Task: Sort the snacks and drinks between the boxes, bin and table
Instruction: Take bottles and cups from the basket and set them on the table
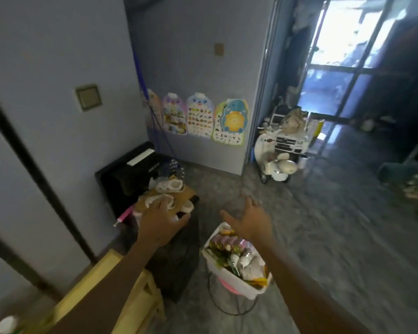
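white box (237,283) | full of snack packets and bottles | tilted on pink stool, floor

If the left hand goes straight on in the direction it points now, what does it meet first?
Probably the nearer white shoe on the cardboard. The left hand points its fingers at it and overlaps it in the picture, but depth is unclear.

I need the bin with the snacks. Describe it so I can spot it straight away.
From the wall charts, come down the grey floor toward the camera. Below the right hand a white plastic bin sits on a pink stool; unlike the black bag beside it, it brims with packets and bottles.
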{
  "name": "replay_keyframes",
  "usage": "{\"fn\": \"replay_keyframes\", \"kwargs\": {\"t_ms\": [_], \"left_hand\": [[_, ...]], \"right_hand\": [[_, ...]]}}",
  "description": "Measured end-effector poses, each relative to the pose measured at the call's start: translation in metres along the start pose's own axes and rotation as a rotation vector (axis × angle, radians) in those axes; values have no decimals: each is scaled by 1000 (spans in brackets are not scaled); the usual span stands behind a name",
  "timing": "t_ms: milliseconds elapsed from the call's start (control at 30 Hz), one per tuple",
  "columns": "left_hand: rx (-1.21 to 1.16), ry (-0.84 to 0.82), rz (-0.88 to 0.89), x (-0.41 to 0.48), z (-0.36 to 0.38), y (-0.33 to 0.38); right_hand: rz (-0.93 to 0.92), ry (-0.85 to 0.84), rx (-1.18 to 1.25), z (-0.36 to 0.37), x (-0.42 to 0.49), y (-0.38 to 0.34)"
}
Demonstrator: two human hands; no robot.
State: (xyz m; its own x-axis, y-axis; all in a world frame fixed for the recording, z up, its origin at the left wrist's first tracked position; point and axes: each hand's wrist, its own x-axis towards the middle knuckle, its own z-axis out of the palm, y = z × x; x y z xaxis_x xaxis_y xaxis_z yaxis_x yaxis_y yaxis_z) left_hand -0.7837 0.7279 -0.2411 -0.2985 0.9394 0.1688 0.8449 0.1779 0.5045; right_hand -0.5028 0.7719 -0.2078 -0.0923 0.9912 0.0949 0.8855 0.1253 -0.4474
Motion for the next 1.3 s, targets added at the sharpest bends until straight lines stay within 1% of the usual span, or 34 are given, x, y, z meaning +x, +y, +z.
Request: {"fn": "replay_keyframes", "kwargs": {"t_ms": [67,133,200,267,333,467,600,733,867,1000,1167,1233,1300], "left_hand": [[64,-35,52,-12,27,34],[53,-91,96,-26,40,72],[53,-142,127,-29,59,95],[55,-180,165,-28,79,109],[43,-213,191,-26,100,116],[22,-249,235,-15,134,122],[64,-307,234,7,190,91],[124,-413,174,25,269,39],[101,-479,160,28,326,25],[115,-545,111,29,404,3],[74,-561,65,22,491,-28],[66,-567,42,18,514,-35],[77,-554,28,15,530,-41]], "right_hand": [[87,-6,29,-9,-15,41],[156,-22,29,-16,-28,73],[209,-38,56,-22,-40,97],[243,-59,85,-22,-48,116],[262,-59,50,-15,-51,132],[349,-119,48,19,-40,150],[369,-180,29,68,-11,160],[384,-256,48,146,14,179],[386,-339,41,225,28,206],[368,-413,6,297,41,244],[280,-408,-36,384,57,291],[225,-402,-45,411,60,303],[166,-361,-53,427,61,309]]}}
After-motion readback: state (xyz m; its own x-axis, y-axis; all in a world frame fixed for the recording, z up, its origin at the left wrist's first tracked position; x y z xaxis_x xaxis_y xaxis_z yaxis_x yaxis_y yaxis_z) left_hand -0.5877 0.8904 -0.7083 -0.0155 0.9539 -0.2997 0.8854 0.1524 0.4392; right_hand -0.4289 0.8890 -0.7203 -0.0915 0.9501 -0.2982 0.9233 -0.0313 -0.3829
